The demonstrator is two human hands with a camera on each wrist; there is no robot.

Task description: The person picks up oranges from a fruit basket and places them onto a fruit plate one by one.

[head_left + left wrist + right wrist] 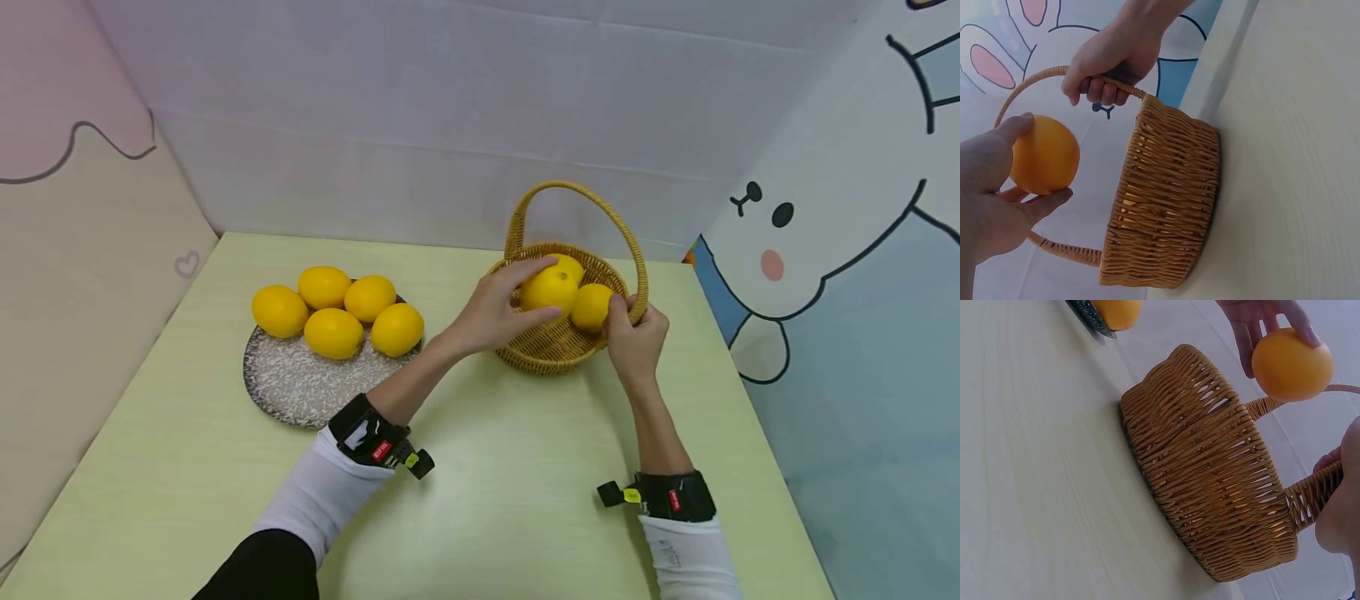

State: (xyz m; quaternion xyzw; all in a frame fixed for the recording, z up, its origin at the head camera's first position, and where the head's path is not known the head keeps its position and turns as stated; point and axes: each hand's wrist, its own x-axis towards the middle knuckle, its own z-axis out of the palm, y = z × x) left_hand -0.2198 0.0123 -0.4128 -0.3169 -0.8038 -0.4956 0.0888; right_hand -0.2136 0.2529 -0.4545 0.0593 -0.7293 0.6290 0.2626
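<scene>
Sleeves: the left sleeve [300, 517] and the right sleeve [690, 558] lay nearest to the head camera, at its lower edge.
Table [487, 508]: it carried plate and basket, side by side.
Plate [300, 387]: speckled, on the left, with five yellow fruits [333, 333] gathered toward its far side.
Basket [555, 362]: woven, with two other fruits [591, 307] inside, one partly hidden.
Right hand [637, 337]: its fingers were curled round the handle [558, 184], close to the rim.
Left hand [498, 308]: it was the hand nearer to the held fruit, and gripped it between thumb and fingers.
Held fruit [549, 290]: over the basket's opening, to the right of the left palm; it looked nearly round, so its long axis I could not tell.
Views compared: from the head, it seemed to lie among the basket's fruits; both wrist views showed it above the rim, with a gap.
</scene>
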